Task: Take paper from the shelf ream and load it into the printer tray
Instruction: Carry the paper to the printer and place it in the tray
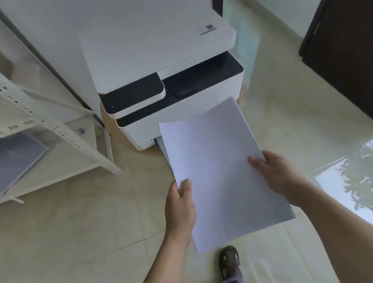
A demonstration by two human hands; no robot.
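Paper [215, 168], plain white, flat, pinched at both side edges.

Pale glossy floor tiles [60, 238] spread below the fingers, mirroring a bright window and foliage [371, 178] off to their right. A white metal shelving unit [23, 100] stands to their upper left, against a white wall [54, 20]. A dark wooden door [358, 36] rises at their upper right.

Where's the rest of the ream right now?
In the head view it lies at far left: the ream sits on the lower shelf of the white rack, left of the printer, well away from the sheets held in both hands.
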